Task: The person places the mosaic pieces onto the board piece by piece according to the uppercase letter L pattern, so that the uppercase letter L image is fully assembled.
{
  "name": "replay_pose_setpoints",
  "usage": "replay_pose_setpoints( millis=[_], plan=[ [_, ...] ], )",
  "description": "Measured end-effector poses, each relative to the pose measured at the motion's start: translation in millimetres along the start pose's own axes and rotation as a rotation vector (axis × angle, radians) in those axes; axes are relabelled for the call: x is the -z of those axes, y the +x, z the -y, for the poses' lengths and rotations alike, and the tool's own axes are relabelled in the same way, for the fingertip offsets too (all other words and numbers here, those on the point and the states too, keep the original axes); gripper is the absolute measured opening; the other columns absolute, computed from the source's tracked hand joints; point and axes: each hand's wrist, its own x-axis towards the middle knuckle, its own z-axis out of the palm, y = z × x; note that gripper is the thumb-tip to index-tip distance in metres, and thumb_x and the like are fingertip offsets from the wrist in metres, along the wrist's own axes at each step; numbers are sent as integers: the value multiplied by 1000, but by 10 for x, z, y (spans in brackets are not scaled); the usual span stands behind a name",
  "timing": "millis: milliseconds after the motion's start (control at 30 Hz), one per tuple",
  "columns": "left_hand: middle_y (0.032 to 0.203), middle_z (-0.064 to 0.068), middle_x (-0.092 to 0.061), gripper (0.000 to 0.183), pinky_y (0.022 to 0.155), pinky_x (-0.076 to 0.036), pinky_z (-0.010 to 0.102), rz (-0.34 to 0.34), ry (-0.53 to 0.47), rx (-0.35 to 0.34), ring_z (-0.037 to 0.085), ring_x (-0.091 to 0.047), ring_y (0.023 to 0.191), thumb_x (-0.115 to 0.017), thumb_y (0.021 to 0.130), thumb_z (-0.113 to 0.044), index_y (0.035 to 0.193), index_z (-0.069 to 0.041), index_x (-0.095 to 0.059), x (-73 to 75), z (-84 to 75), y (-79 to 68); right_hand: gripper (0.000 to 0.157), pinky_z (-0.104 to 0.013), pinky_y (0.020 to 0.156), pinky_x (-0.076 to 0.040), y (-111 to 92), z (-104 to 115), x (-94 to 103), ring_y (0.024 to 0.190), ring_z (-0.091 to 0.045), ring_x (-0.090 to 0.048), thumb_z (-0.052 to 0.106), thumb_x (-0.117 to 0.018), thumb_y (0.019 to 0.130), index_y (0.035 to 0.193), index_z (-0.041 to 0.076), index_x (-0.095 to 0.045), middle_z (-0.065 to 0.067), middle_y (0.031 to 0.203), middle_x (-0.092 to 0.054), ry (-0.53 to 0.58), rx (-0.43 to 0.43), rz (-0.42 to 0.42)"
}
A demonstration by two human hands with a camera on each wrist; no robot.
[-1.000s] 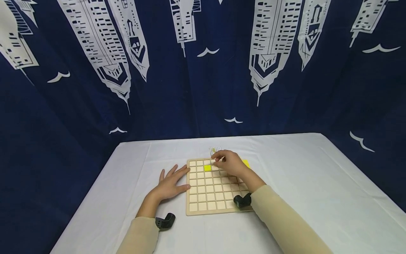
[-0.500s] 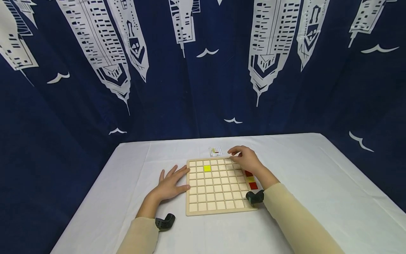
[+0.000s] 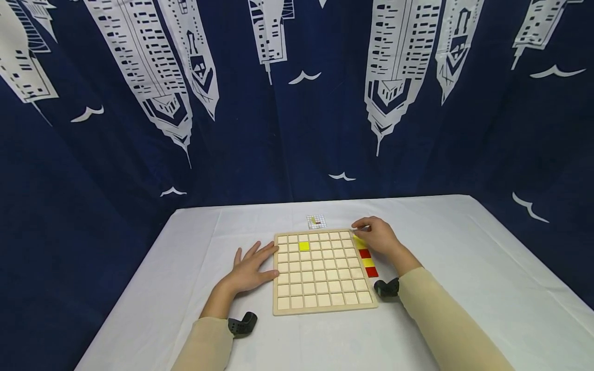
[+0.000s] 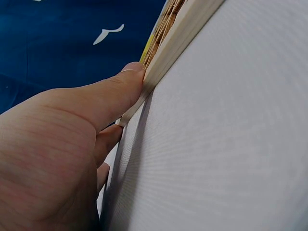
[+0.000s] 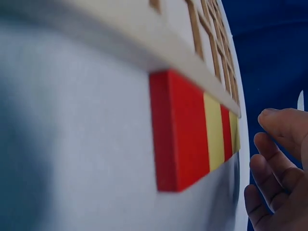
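A square wooden grid board (image 3: 325, 310) lies flat on the table, with one yellow tile (image 3: 303, 246) in a cell near its far left. My left hand (image 3: 250, 270) rests spread at the board's left edge, thumb and fingertips touching the frame; the left wrist view shows the thumb (image 4: 115, 91) against that edge. Along the right edge lies a row of red and yellow tiles, the nearest a red tile (image 5: 190, 134). At the row's far end, my right hand (image 3: 378, 236) hovers by a yellow tile (image 3: 359, 242), fingers loosely bent and nothing held between them.
A small printed grid card (image 3: 317, 222) with a coloured pattern lies just beyond the board. White cloth covers the table (image 3: 464, 268). Behind it hangs a dark blue curtain (image 3: 301, 129) with white buildings and birds.
My right hand has moved right, from above the board near the placed yellow tile to the tile row, uncovering the card and the row. The left hand has stayed put.
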Motion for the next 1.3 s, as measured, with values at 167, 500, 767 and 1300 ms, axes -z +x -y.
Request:
replay_pose_setpoints(
  millis=[167, 500, 767, 1300],
  plan=[
    [165, -2, -31, 68, 120, 11, 67, 0, -1, -4, 33, -11, 157, -68, 92, -41, 152, -23, -43, -10, 7, 1, 25, -43, 93, -52, 7, -66, 13, 105, -30, -55, 16, -61, 98, 118, 7, -73, -18, 127, -62, -10, -22, 24],
    [165, -3, -30, 68, 121, 11, 67, 7, 1, -4, 32, -11, 157, -67, 92, -42, 153, -24, -42, -6, 8, 2, 24, -45, 90, -52, -28, -120, 19, 98, -28, -58, 11, -64, 94, 114, 5, -75, -18, 120, -67, -117, 75, 38],
    [165, -3, -30, 68, 120, 11, 67, 8, 5, 3, 31, -10, 158, -68, 92, -42, 153, -24, -42, -1, 9, 6, 24, -46, 89, -52, -36, -160, 48, 98, -30, -60, 12, -65, 92, 113, 5, -75, -19, 118, -67, -155, 94, 25],
    [165, -3, -31, 68, 121, 11, 67, 4, 7, 7, 32, -11, 158, -68, 92, -41, 153, -24, -43, -5, 1, 8, 15, -42, 89, -48, -30, -163, 59, 96, -27, -54, 11, -65, 92, 107, 8, -69, -12, 104, -65, -101, 39, 24]
  ],
)
